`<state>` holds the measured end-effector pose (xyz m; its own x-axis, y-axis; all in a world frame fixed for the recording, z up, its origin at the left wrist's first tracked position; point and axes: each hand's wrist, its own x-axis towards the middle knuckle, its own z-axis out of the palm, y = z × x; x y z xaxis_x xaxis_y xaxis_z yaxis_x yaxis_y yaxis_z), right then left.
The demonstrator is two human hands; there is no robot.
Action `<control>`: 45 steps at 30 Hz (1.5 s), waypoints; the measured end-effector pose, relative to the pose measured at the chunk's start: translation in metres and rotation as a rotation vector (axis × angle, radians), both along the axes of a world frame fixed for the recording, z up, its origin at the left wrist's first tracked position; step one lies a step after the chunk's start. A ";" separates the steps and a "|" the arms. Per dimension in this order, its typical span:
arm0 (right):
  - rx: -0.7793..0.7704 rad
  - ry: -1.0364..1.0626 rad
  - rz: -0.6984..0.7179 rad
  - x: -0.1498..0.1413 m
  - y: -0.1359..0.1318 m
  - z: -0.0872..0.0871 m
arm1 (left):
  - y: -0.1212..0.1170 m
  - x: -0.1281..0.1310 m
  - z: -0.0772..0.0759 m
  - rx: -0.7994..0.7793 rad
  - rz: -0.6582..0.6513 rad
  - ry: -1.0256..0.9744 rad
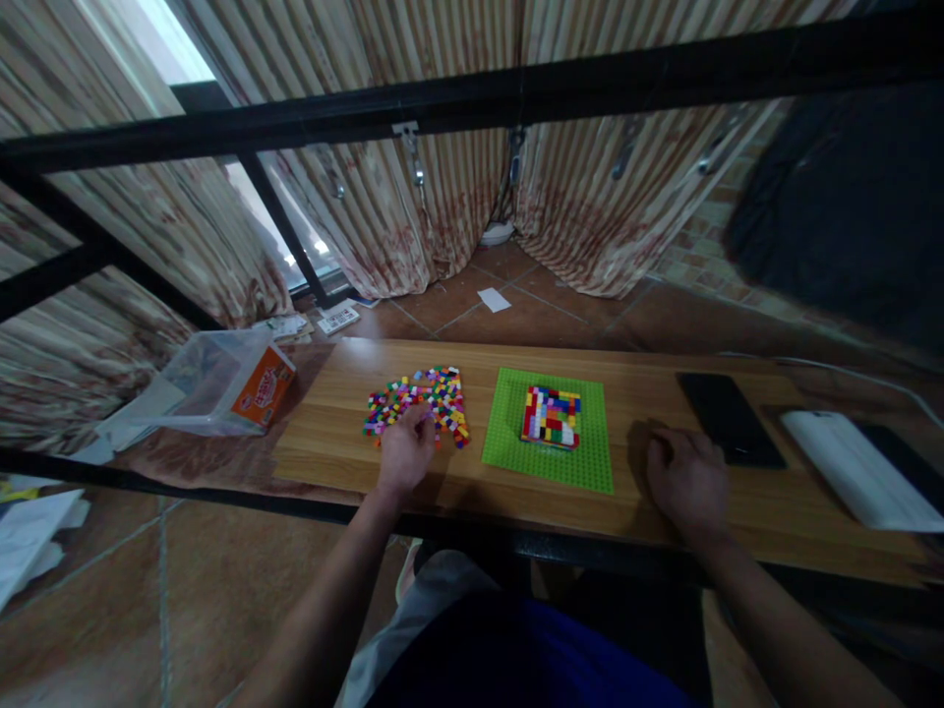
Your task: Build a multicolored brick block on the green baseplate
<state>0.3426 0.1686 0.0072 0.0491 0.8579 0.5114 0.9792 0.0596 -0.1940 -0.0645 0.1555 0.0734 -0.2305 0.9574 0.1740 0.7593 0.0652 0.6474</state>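
My left hand (pixel 407 454) reaches over the near edge of a loose pile of small coloured toy bricks (pixel 451 391). Its thumb and fingers are drawn together among the bricks; whatever lies between the fingertips is too small to make out. Right of the pile lies a green studded baseplate (pixel 508 433). On it stands a low block of stacked bricks (pixel 550 415) in red, white, yellow, blue and other colours. Beyond the plate's right side, my right hand (pixel 689 482) rests on the wooden table with its fingers curled in, apparently holding nothing.
A black tablet-like slab (pixel 730 418) lies right of my right hand, with a white oblong object (pixel 859 467) beyond it. A clear plastic bin (pixel 221 379) with an orange label sits off the table's left end. A dark metal bar (pixel 472 98) crosses above the wooden table (pixel 331 393).
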 end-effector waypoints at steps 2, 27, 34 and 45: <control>0.009 0.004 0.006 0.001 0.000 -0.001 | 0.004 -0.002 0.001 -0.026 0.018 0.054; 0.009 0.038 0.039 0.006 0.001 -0.003 | 0.015 -0.013 -0.011 0.026 0.019 0.259; 0.003 0.023 0.040 0.008 0.001 -0.005 | 0.016 -0.016 -0.007 0.060 0.017 0.304; 0.021 0.013 0.038 0.009 0.001 -0.006 | 0.029 -0.015 0.002 -0.040 -0.089 0.363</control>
<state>0.3514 0.1696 0.0009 0.0232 0.8483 0.5290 0.9734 0.1014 -0.2054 -0.0792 0.1847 0.0752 -0.0766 0.9785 0.1915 0.9428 0.0086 0.3333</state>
